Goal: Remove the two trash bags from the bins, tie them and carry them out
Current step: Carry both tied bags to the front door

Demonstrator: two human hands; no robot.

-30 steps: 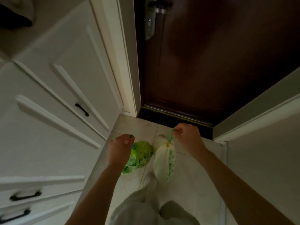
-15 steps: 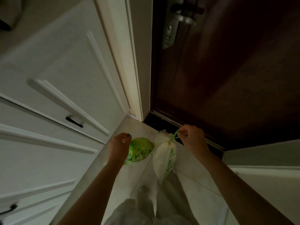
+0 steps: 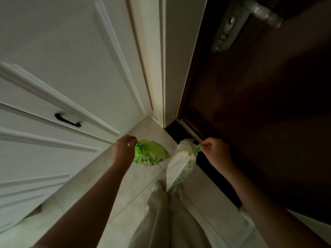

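The green trash bag [image 3: 150,153] is hanging low by the white cabinet, gathered at its neck by a drawstring, and the left hand [image 3: 123,152] is pinching that string between closed fingertips. The white trash bag [image 3: 180,167], printed with green near its bottom, is dangling just in front of the dark threshold [image 3: 186,133]; the right hand [image 3: 215,153] is gripping its green drawstring loop [image 3: 197,148] in a closed fist. Both bags are looking tied and lifted clear of the tiled floor [image 3: 143,190], well apart from each other, with the white one brushing close to the person's pale trousers [image 3: 161,212].

The step in hand is, judging by this, carrying the bags out through the dark wooden door [image 3: 259,122], which is appearing shut, its metal lever handle [image 3: 258,11] high above both occupied hands. Doing it well is probably meaning moving both drawstrings into one hand, hooking the loops deep over the fingers rather than pinching them, since thin strings are likely slipping under swinging weight. The freed hand is then reaching for the lever. Keeping the bags low and still, away from the legs and the door frame [image 3: 161,68], is reducing the chance of a snag or tear
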